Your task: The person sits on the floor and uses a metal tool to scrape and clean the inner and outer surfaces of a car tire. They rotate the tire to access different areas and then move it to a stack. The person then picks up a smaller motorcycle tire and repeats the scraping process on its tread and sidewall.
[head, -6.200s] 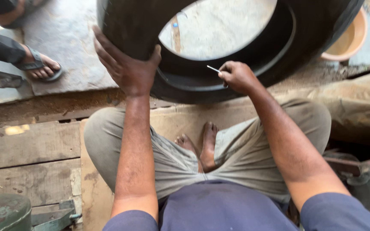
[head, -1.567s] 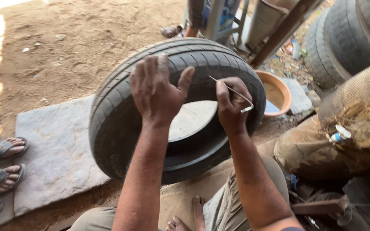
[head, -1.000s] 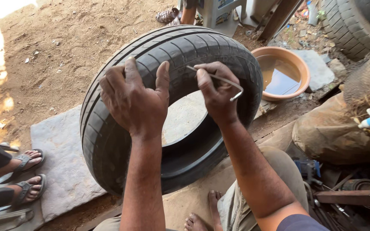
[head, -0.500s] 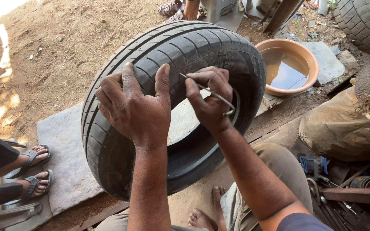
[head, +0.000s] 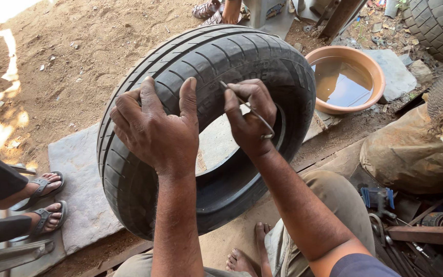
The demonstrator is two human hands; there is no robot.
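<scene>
hands on the tyre

the tyre stands upright on a stone slab. the left hand lies spread on its tread. the right hand pinches a thin metal pick, tip against the tread.

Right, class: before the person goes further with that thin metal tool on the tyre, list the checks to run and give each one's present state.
1. Left hand braces the tyre on its tread: ok.
2. Right hand grips the thin metal tool: ok.
3. Tool tip meets the tread: ok, it appears to touch.
4. Tyre stands upright on the stone slab: ok.
5. Basin of water stands apart from the tyre: ok.
6. Depth of the tip in the rubber: cannot tell.
</scene>
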